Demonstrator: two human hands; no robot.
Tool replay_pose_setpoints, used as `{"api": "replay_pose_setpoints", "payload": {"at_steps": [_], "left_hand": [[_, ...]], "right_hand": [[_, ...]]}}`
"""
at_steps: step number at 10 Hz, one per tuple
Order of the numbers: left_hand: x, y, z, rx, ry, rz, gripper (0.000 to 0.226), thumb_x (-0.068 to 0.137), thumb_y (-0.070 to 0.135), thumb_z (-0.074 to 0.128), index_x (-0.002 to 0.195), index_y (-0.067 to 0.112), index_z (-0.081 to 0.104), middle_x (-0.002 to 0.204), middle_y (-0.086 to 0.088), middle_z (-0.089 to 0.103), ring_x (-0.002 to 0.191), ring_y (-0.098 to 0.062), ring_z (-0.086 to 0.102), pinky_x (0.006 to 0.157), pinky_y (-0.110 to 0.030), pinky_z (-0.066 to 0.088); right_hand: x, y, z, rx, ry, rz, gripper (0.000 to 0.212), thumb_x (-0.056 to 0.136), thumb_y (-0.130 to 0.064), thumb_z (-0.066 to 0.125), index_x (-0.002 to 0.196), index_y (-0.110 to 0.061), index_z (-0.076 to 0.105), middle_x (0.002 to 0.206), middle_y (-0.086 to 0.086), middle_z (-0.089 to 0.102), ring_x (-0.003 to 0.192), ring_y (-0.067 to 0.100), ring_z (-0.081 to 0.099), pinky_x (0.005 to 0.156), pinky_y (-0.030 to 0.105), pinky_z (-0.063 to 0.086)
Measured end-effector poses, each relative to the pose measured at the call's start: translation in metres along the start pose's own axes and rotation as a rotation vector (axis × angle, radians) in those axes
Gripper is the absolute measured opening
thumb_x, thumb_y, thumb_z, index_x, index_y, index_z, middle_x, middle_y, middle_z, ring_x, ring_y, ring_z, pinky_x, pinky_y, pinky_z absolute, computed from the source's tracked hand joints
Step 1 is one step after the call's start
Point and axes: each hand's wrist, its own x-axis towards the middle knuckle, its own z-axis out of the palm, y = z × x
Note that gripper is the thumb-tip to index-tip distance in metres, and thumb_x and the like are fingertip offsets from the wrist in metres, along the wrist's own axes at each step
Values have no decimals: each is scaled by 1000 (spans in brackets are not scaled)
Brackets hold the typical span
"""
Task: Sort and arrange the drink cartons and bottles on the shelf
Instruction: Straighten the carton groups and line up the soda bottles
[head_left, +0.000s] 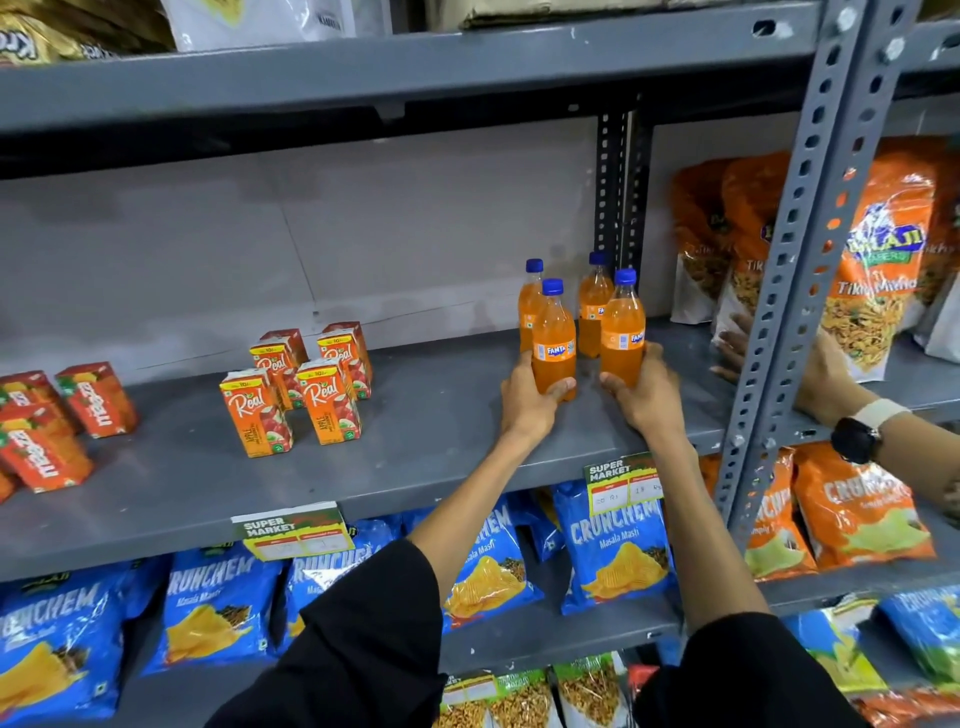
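i get even, fairly bright light, seemingly from overhead. the upper shelf throws a dark band of shadow beneath it. wide-angle bending bows the shelf edges and tilts the upright post. the bottles look sharp; the chip bags at the corners smear softly.

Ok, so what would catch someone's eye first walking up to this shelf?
Four orange Fanta bottles with blue caps stand at the right of the grey shelf, the front two gripped by the left hand and right hand. To their left stand orange Real apple juice cartons.
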Motion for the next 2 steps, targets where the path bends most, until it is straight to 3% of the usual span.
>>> {"api": "replay_pose_setpoints", "payload": {"at_steps": [2], "left_hand": [[-5,1,-8,-1,-64,8,70,87,26,76,146,14,40,145,-11,55,133,-30,54,110,-46,44]], "right_hand": [[-29,-7,-2,0,72,-26,61,92,-18,70,142,-3,38,129,21,62,121,40,62,97,46,49]]}}
